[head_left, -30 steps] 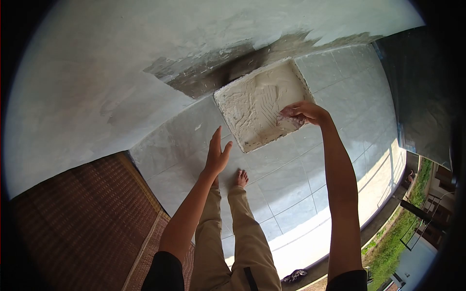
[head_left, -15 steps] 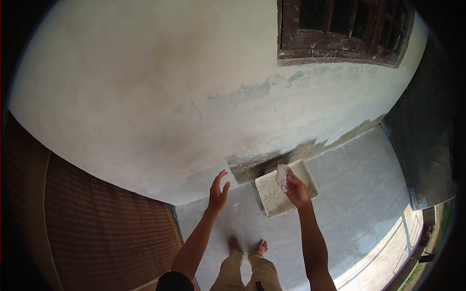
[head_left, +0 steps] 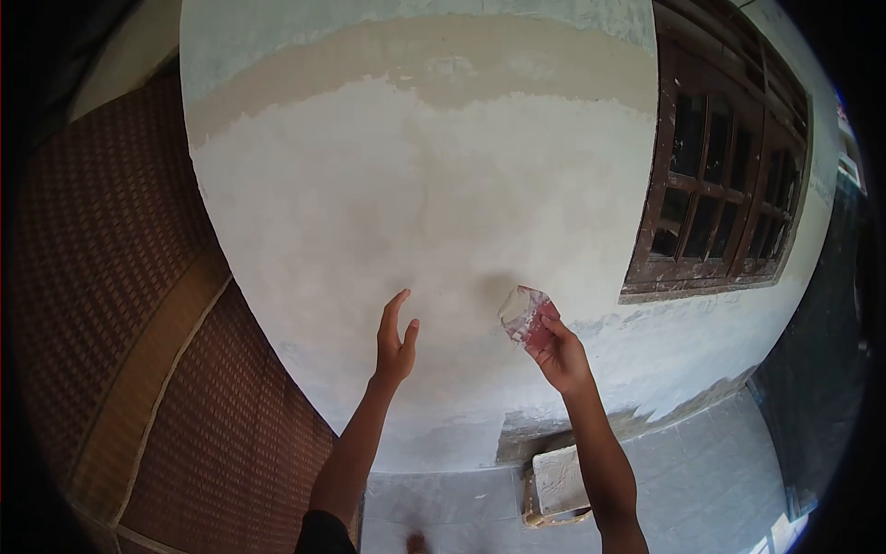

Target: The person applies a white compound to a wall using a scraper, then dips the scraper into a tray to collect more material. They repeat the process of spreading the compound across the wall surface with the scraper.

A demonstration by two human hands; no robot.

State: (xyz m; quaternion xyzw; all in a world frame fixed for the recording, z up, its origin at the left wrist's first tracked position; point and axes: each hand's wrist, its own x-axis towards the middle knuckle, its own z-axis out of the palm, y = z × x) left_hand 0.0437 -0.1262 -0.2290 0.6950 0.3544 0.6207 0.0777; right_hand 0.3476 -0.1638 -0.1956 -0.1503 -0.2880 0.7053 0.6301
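Observation:
My right hand [head_left: 561, 358] grips a flat red putty scraper [head_left: 543, 325], its far end coated in pale putty. It is raised in front of the patchy white wall [head_left: 452, 222], and a soft shadow lies on the wall beside the scraper. To its left, my left hand [head_left: 397, 340] is held up with nothing in it, thumb apart from the fingers. Below on the floor stands a rectangular tray [head_left: 558, 482] of whitish putty, partly covered by my right forearm.
A brown wooden window [head_left: 715, 185] with dark panes is set in the wall at right. Woven brown panels [head_left: 203, 406] line the left side. Grey floor tiles [head_left: 683, 471] run along the wall's foot, and a dark sheet [head_left: 821, 369] hangs far right.
The view has tilted up from the floor toward the wall. My right hand has lifted the scraper from over the tray to in front of the wall; my left hand stays raised.

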